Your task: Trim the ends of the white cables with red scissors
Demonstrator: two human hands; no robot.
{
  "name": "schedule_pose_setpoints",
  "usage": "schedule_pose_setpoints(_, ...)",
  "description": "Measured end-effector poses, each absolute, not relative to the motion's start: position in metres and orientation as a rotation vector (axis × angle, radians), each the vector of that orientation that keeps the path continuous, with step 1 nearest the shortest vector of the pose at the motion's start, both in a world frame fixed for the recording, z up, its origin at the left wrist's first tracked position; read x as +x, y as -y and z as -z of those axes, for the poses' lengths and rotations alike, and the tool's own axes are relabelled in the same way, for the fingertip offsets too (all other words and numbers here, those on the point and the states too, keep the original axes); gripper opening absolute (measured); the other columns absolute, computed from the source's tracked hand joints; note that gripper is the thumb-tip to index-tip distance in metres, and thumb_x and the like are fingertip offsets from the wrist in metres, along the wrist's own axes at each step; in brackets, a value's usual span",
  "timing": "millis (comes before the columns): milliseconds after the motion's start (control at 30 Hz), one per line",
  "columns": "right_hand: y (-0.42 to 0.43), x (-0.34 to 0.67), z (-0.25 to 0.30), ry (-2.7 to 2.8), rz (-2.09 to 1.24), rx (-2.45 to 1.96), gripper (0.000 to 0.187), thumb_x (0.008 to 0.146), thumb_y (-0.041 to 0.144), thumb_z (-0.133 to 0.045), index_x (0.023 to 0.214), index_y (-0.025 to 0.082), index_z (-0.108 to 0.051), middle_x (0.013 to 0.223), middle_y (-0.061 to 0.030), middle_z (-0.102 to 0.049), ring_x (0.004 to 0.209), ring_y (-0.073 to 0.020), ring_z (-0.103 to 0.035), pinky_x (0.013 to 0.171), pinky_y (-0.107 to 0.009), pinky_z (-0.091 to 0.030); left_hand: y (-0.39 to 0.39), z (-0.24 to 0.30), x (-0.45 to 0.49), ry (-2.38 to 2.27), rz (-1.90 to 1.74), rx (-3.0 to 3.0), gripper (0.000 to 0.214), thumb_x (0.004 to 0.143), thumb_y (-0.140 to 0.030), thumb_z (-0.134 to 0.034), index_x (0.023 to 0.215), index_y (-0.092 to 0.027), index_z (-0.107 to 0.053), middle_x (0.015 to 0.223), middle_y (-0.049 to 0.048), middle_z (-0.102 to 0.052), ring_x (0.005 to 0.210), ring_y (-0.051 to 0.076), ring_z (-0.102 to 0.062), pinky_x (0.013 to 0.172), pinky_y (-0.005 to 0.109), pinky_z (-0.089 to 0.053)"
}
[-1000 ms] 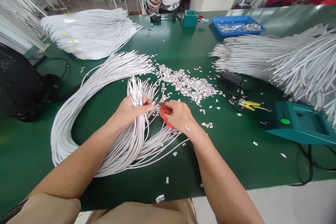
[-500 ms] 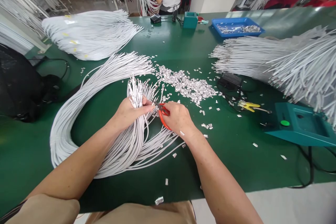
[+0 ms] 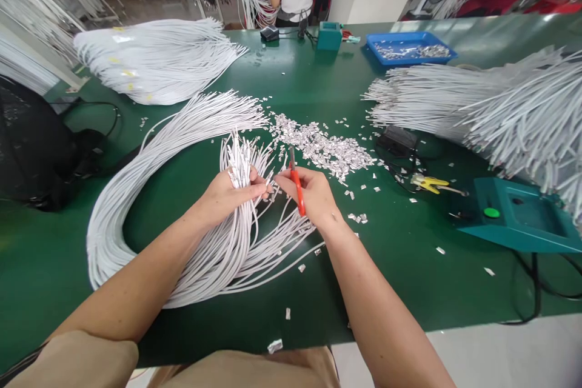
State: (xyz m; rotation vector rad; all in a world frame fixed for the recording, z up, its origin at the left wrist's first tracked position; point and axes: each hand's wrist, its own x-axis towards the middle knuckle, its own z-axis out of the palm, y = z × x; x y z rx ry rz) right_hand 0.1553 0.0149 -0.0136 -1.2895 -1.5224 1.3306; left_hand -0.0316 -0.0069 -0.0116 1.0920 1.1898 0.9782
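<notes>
Clasping white cables (image 3: 240, 224) on the green table (image 3: 182, 339), the left hand (image 3: 224, 191) curls its fingers round them. The right hand (image 3: 313, 195) holds red-handled cutters (image 3: 297, 191) — whether its thumb and fingertip pinch anything, I cannot tell.

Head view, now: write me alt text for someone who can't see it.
A person's left hand grips a bunch of white cables over a green table, while the right hand beside it holds an orange-handled tool. Beyond them lies a scatter of small silvery pieces, with more white cable bundles to either side.
</notes>
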Motion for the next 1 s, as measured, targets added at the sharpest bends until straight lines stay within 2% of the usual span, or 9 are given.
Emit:
schedule_pose_setpoints(67,-0.014,0.152,0.012,1.341,-1.464,-1.195,0.020,0.072,0.036,-0.066,0.078,0.018,-0.070,0.074,0.0007,-0.064,0.067,-0.0127,-0.053,0.067,-0.028,-0.041,0.008,0.011,-0.031,-1.205,-0.962,1.123,0.030,0.070,-0.031,-0.078,0.081,-0.021,-0.052,0.079,-0.0007,-0.068,0.079,0.019,-0.068,0.081,0.035,-0.052)
schedule_pose_setpoints(267,-0.013,0.148,0.015,1.224,-1.509,-1.152,0.015,0.067,0.033,-0.070,0.073,0.019,-0.072,0.072,0.0011,-0.065,0.067,-0.0127,-0.055,0.069,-0.029,-0.043,0.008,0.007,-0.028,-1.245,-0.937,1.197,0.025,0.071,-0.032,-0.076,0.077,-0.020,-0.055,0.078,0.0011,-0.069,0.077,0.020,-0.067,0.081,0.037,-0.051)
schedule_pose_setpoints(467,-0.010,0.140,0.017,1.171,-1.481,-1.163,0.010,0.062,0.026,-0.069,0.068,0.018,-0.066,0.067,0.0031,-0.059,0.064,-0.0115,-0.050,0.065,-0.028,-0.041,0.008,0.003,-0.024,-1.373,-0.890,1.286,0.024,0.069,-0.032,-0.076,0.074,-0.019,-0.057,0.073,-0.0008,-0.065,0.072,0.018,-0.061,0.074,0.034,-0.047)
schedule_pose_setpoints(600,-0.008,0.133,0.020,1.166,-1.440,-1.236,0.008,0.064,0.025,-0.065,0.066,0.018,-0.063,0.064,0.0042,-0.055,0.062,-0.0107,-0.046,0.062,-0.027,-0.038,0.008,0.003,-0.021,-1.462,-0.828,1.380,0.022,0.068,-0.028,-0.076,0.071,-0.020,-0.055,0.068,-0.0036,-0.059,0.067,0.015,-0.055,0.070,0.032,-0.043)
schedule_pose_setpoints(733,-0.012,0.141,0.018,1.098,-1.644,-1.077,0.013,0.070,0.031,-0.066,0.068,0.018,-0.068,0.071,0.0004,-0.061,0.065,-0.0116,-0.047,0.067,-0.028,-0.042,0.010,0.000,-0.022,-1.421,-0.833,1.346,0.020,0.071,-0.030,-0.074,0.077,-0.020,-0.058,0.073,-0.0027,-0.060,0.072,0.017,-0.058,0.073,0.033,-0.045)
schedule_pose_setpoints(833,-0.015,0.148,0.017,1.111,-1.653,-1.065,0.012,0.069,0.031,-0.070,0.072,0.019,-0.071,0.077,-0.0009,-0.065,0.067,-0.0118,-0.050,0.070,-0.029,-0.043,0.010,0.000,-0.024,-1.359,-0.851,1.286,0.020,0.072,-0.030,-0.074,0.078,-0.020,-0.058,0.073,-0.0019,-0.062,0.073,0.018,-0.061,0.076,0.034,-0.046)
schedule_pose_setpoints(1000,-0.018,0.150,0.023,1.108,-1.654,-1.098,0.017,0.067,0.032,-0.075,0.077,0.019,-0.073,0.072,0.0010,-0.063,0.065,-0.0113,-0.051,0.068,-0.028,-0.042,0.009,0.006,-0.027,-1.276,-0.890,1.223,0.023,0.072,-0.030,-0.076,0.080,-0.020,-0.057,0.074,-0.0022,-0.063,0.075,0.017,-0.062,0.077,0.033,-0.046)
